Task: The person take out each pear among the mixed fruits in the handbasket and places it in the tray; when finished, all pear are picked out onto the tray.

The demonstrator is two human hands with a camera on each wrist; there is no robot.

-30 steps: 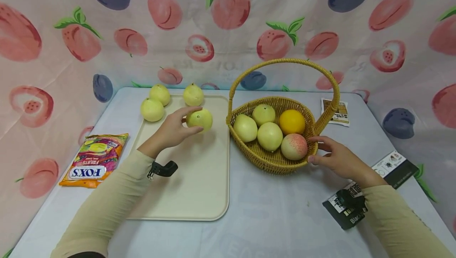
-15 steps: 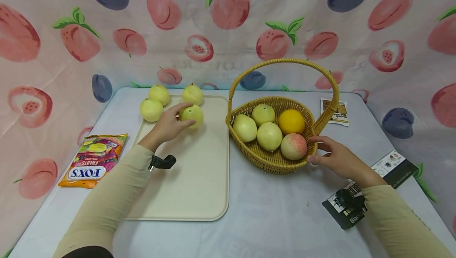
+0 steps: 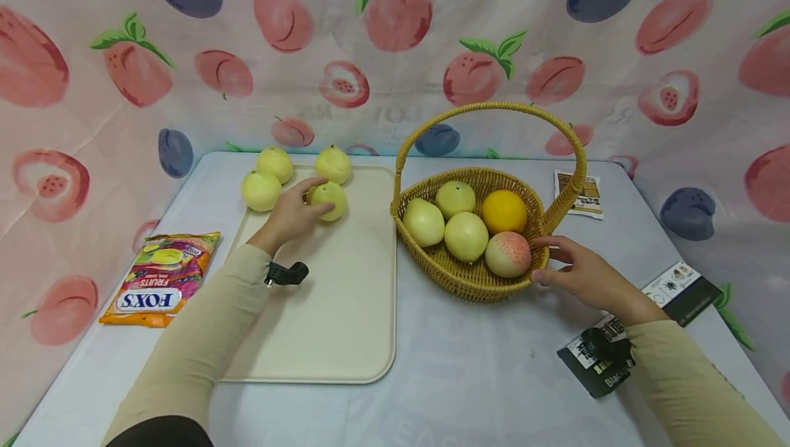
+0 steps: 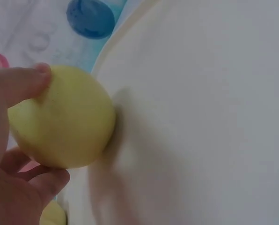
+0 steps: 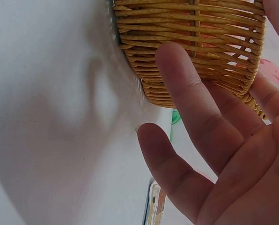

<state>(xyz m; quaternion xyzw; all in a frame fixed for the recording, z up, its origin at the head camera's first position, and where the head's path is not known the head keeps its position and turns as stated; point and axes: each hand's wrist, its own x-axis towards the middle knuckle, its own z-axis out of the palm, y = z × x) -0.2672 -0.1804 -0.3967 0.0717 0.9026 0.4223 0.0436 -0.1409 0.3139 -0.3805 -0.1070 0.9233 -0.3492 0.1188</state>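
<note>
From the head view we see the left hand (image 3: 293, 214) over the far part of a pale tray (image 3: 333, 310), its thumb and fingers parted just enough to pinch a round pale-green fruit (image 3: 330, 201). The left wrist view adds what the hand hides from above: the thumb on one side, fingertips on the opposite side, and the fruit's shadow meeting its edge. We cannot tell from either view whether the fruit touches the tray.

Only the head view gives us all three similar fruits (image 3: 260, 190) beyond that hand, two at the far left corner and one near the far edge; the left wrist view catches just a sliver of a yellowish one.

The right hand (image 3: 577, 269) is at the right end of a wicker basket (image 3: 457, 284). From above we see a fingertip on its rim, while the right wrist view shows the loosely spread fingers (image 5: 191, 103), not closed round anything, beside the woven outer wall. The basket's contents are plain only from the head: three pale-green fruits (image 3: 465, 237), an orange (image 3: 504, 211) and a pink-flushed fruit (image 3: 509, 254).
</note>
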